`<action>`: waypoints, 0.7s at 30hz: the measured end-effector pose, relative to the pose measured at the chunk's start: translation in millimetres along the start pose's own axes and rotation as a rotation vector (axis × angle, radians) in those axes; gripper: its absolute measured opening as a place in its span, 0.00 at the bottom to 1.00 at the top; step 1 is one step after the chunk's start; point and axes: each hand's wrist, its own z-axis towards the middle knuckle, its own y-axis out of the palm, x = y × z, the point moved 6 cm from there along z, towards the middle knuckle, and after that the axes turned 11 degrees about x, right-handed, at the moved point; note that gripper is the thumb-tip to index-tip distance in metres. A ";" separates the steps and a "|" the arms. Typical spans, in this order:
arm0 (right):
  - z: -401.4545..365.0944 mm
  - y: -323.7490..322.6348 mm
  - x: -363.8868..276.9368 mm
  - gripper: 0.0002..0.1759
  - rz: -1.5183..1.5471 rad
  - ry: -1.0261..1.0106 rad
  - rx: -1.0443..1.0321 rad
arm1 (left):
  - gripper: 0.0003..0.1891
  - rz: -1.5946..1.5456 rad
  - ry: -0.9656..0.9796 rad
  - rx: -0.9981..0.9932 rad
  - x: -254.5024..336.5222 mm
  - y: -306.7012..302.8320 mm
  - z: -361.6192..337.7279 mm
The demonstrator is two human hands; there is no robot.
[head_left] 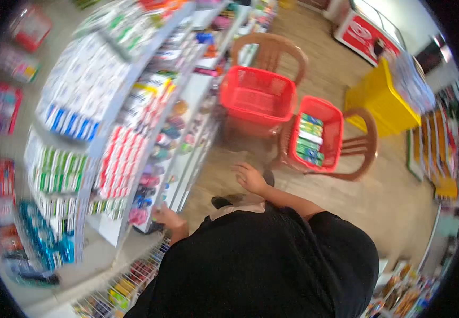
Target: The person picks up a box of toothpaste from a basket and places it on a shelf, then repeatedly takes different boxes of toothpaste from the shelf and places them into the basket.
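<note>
My left hand (170, 218), blurred, is beside the near end of the low shelf, close to a pink item (138, 215). Its fingers are too smeared to tell whether they hold anything. In front of my body, my right hand (248, 178) hangs over the floor with fingers apart and nothing in it. Ahead, a red basket (258, 95) with nothing visible inside rests on a brown chair (272, 43). To its right, another red basket (335, 119) holds green and blue packs (309, 139) on a second brown chair (370, 140).
Shelves of boxes (81, 79) curve along my left, with red-and-white packs (120, 161) and green-and-white packs (61, 169). A yellow bin (380, 98) and a red freezer (367, 40) stand at the back right. A wire rack (128, 281) is at the lower left.
</note>
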 end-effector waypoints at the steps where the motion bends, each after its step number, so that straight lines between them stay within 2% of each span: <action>1: -12.4 -17.0 24.7 0.18 -0.039 0.095 0.047 | 0.22 0.048 0.117 -0.314 -44.5 37.7 -20.8; 2: -23.8 -34.3 50.0 0.18 -0.074 0.185 0.091 | 0.22 0.112 0.420 -0.654 -91.2 73.6 -41.6; 3: -35.8 -51.3 72.3 0.18 -0.085 0.214 0.120 | 0.23 0.131 0.937 -0.856 -127.5 101.2 -72.1; 4: -53.4 -67.5 100.2 0.17 -0.099 0.323 0.161 | 0.19 0.113 0.386 -1.097 -73.9 119.7 -115.4; 5: -72.1 -81.3 129.9 0.16 -0.110 0.429 0.201 | 0.16 0.128 -0.177 -1.123 -4.9 127.5 -162.8; 6: -94.4 -91.5 164.7 0.14 -0.145 0.532 0.304 | 0.16 0.137 -0.162 -1.157 30.9 140.8 -192.4; 7: -107.7 -106.0 180.5 0.14 -0.154 0.555 0.332 | 0.16 0.195 -0.249 -1.302 49.6 153.2 -224.5; 8: -120.0 -125.7 198.6 0.14 -0.095 0.667 0.421 | 0.16 0.258 -0.338 -1.441 61.2 168.8 -257.7; 9: -130.2 -144.2 218.9 0.14 -0.032 0.773 0.510 | 0.16 0.267 -0.324 -1.467 73.6 190.1 -285.5; 11: -135.8 -182.2 242.8 0.14 -0.082 0.839 0.549 | 0.18 0.362 -0.333 -1.698 79.2 226.7 -349.0; 12: -142.0 -199.3 261.5 0.14 -0.022 0.914 0.613 | 0.18 0.373 -0.329 -1.717 79.4 246.7 -375.9; 14: -162.5 -215.9 319.7 0.15 0.194 1.025 0.789 | 0.20 0.237 -0.161 -1.826 72.6 292.3 -436.2; 15: -163.4 -230.4 335.6 0.15 0.188 1.038 0.794 | 0.20 0.244 -0.166 -1.839 62.5 315.7 -464.2; 17: -163.4 -241.1 372.9 0.19 0.708 1.221 0.927 | 0.24 0.235 -0.084 -1.895 54.9 359.3 -515.4; 18: -162.0 -244.3 390.3 0.30 0.871 1.250 0.925 | 0.24 0.241 -0.092 -1.900 51.2 376.5 -537.4; 19: -157.0 -252.6 402.3 0.30 0.867 1.259 0.925 | 0.29 0.185 -0.151 -1.804 50.1 396.0 -553.2; 20: -153.6 -258.5 410.5 0.35 0.872 1.310 0.991 | 0.36 0.136 -0.208 -1.704 51.2 413.5 -565.3; 21: -148.7 -263.0 418.9 0.40 0.875 1.360 1.058 | 0.36 0.143 -0.215 -1.704 50.4 430.9 -578.1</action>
